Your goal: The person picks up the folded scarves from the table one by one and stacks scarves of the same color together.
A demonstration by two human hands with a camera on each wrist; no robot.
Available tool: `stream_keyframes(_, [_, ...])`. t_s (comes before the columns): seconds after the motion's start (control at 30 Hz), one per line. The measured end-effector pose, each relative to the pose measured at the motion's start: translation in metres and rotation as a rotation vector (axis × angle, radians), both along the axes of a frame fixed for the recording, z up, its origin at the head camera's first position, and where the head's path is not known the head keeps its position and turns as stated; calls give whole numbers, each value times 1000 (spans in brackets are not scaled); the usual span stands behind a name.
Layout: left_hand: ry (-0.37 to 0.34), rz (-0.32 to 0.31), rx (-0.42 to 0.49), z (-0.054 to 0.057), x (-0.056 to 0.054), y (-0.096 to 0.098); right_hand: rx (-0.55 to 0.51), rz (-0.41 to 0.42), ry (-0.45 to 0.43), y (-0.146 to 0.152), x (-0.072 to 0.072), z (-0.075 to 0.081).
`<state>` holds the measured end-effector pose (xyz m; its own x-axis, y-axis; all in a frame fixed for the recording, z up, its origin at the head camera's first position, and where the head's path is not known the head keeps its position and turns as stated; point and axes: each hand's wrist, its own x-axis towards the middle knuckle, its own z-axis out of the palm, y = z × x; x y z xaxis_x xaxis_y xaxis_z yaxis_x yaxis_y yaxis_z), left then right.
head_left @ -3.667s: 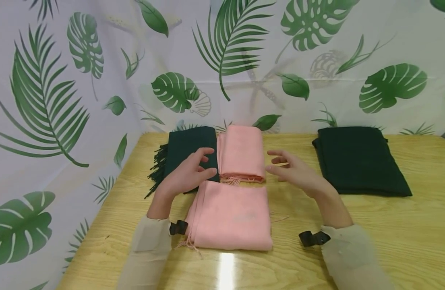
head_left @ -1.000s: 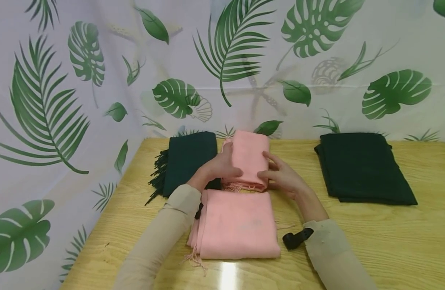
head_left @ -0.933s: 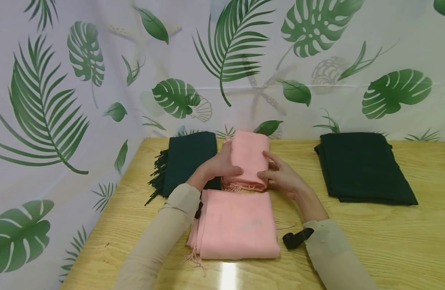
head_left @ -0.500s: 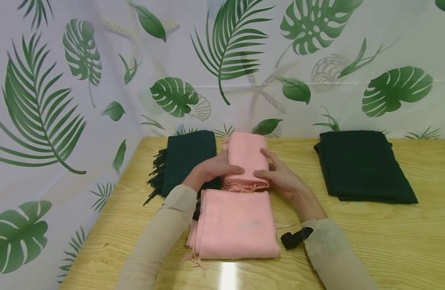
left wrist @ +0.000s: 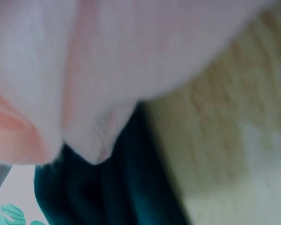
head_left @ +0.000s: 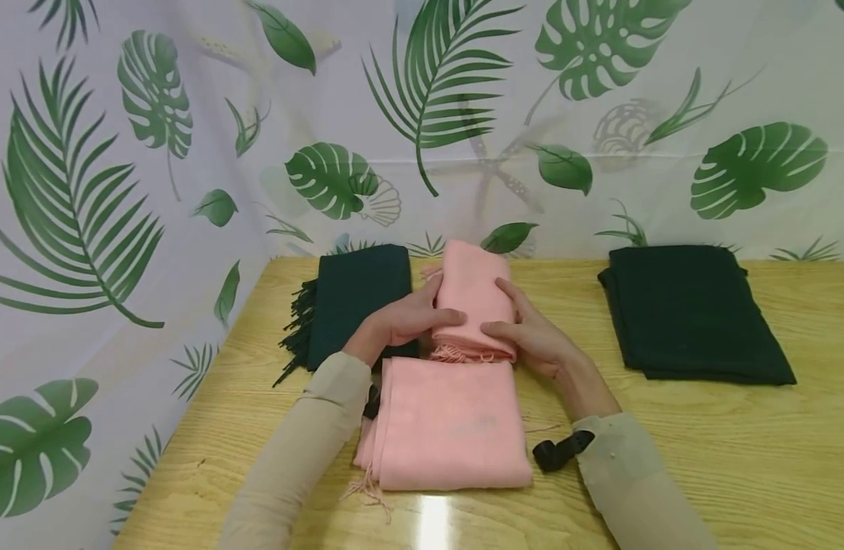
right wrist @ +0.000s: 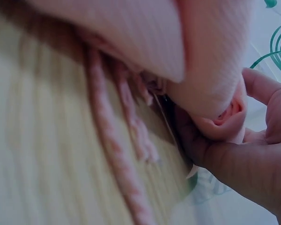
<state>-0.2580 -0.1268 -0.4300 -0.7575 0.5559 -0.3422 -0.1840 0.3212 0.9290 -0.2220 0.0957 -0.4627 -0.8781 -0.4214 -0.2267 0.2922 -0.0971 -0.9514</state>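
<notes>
My left hand (head_left: 409, 315) and right hand (head_left: 537, 336) hold the smaller folded pink scarf (head_left: 475, 294) between them at the back of the table. Each thumb lies over its top, with the other fingers along its sides, partly hidden. Its fringe (head_left: 452, 354) hangs at the near end. From the right wrist, my fingers show around the scarf's rolled edge (right wrist: 227, 119). A wider folded pink scarf (head_left: 452, 428) lies flat just in front. Left of my left hand is a dark green fringed scarf (head_left: 360, 305), which also shows as dark cloth (left wrist: 117, 187) in the left wrist view.
A second dark green folded cloth (head_left: 693, 313) lies at the back right of the wooden table (head_left: 703, 458). Behind and to the left hangs a white leaf-print curtain (head_left: 463, 206). Loose pink fringe (head_left: 370, 489) spreads from the front scarf's left corner.
Both hands have come inward from either side and taken hold of the smaller pink scarf. In the last half second it has shifted slightly right and its far end has risen a little.
</notes>
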Motion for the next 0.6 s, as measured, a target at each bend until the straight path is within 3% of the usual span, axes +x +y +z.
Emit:
stream_keyframes(0.1, [-29, -2, 60, 0, 2, -1, 47, 8, 30, -1, 1, 2])
stream_keyframes(0.27, [0, 20, 68, 1, 4, -6, 123, 26, 79, -3, 3, 5])
stream_keyframes(0.47, [-55, 54, 184, 2, 7, -14, 7, 13, 40, -8, 6, 12])
stream_keyframes(0.6, [3, 86, 210, 4, 11, -22, -92, -6, 12, -12, 9, 18])
